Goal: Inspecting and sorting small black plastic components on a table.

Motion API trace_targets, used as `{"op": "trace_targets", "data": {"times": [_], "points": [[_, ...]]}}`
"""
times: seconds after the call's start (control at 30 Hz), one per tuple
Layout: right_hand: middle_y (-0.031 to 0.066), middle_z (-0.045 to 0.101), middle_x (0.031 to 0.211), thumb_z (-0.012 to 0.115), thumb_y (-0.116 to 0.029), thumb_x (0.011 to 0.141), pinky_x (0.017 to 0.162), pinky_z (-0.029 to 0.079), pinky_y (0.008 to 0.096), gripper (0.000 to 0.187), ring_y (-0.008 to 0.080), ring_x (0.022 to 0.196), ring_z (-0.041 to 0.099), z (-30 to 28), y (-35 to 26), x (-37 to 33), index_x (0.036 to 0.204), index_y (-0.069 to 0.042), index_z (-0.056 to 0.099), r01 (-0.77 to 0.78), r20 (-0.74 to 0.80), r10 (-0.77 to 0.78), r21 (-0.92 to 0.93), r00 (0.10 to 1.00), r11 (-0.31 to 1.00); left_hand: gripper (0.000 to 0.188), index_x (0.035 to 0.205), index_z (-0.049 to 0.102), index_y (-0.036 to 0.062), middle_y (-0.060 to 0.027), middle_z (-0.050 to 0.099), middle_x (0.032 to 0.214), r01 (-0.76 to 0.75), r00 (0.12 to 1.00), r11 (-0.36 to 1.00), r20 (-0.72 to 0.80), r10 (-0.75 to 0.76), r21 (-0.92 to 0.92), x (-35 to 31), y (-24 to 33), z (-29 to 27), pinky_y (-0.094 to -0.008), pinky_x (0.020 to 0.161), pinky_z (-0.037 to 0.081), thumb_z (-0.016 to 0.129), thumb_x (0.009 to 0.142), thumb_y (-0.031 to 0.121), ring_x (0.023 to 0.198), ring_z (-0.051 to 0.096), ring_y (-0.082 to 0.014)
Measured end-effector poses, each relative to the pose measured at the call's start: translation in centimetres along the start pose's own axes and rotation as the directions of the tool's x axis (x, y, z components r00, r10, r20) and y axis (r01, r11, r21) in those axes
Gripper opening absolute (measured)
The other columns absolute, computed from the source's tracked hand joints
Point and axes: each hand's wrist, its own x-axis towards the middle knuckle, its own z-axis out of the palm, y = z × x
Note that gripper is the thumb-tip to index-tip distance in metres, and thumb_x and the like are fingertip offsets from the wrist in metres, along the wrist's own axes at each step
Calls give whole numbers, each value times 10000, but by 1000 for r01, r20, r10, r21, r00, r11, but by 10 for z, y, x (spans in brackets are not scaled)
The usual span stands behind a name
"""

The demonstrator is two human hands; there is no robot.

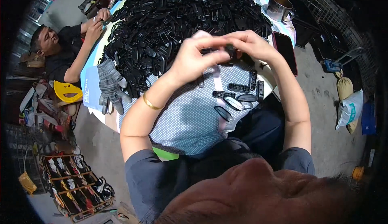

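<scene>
My left hand, with a gold bangle on its wrist, and my right hand meet at the near edge of a big heap of black plastic parts. Between the fingertips of both hands is a small dark plastic piece, mostly hidden by the fingers. The left fingers are slightly blurred. Below the right hand, several narrow black plastic parts lie on the patterned cloth. Some show hollow, ribbed insides, while others show smooth, shiny backs.
A grey knitted glove lies on the table left of the heap. At the right edge are a metal mug and a dark phone. A co-worker works with both hands at the left edge. Sacks stand on the floor at right.
</scene>
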Motion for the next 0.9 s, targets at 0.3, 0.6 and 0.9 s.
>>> {"op": "trace_targets", "data": {"times": [0.3,0.6,0.9], "points": [[135,606,879,630,-74,678,741,468,380,289,314,850,571,22,19,8,964,-34,623,201,47,-269,-791,962,578,224,894,621,8,-132,598,868,-65,977,957,214,3,282,-11,-14,44,-362,783,440,630,756,185,837,562,-301],[52,580,741,646,-117,709,579,469,248,354,106,667,564,-2,20,9,1043,-38,560,85,-316,-180,-290,931,953,256,950,590,18,-108,576,836,-193,981,761,145,130,619,-7,-51,43,-361,732,451,632,705,78,796,525,-273],[22,584,906,638,-58,771,748,470,219,320,87,855,561,19,14,-1,1081,-8,580,245,-372,-262,-94,891,965,316,1145,467,-30,-63,588,924,250,928,810,-105,-356,-531,1,-44,30,-233,699,495,515,851,73,780,586,-105]]}}
